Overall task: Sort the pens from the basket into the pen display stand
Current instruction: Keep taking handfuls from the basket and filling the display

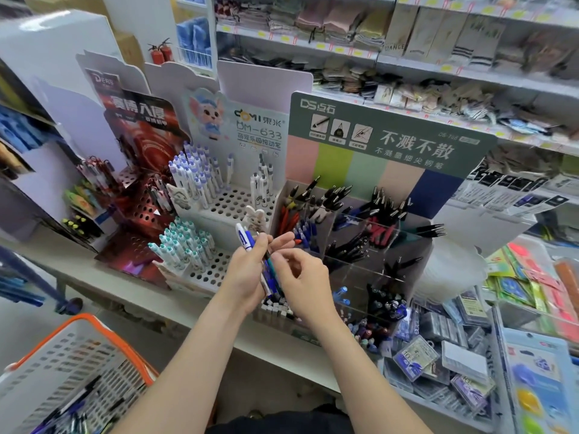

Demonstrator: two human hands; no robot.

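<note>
My left hand point(247, 277) grips a small bundle of pens point(247, 242), blue and white ones with tips pointing up. My right hand point(300, 280) pinches one pen of that bundle near its lower end. Both hands hover in front of the clear acrylic pen display stand point(360, 233), whose compartments hold black, red and blue pens. The white basket point(78, 371) with an orange rim sits at the lower left, with several pens lying in its bottom.
A white perforated pen rack point(232, 202) with blue-capped and teal-capped pens stands left of the acrylic stand. A red rack point(138, 202) is further left. Packs of stationery point(445, 355) fill the shelf at right. Shelves of goods run behind.
</note>
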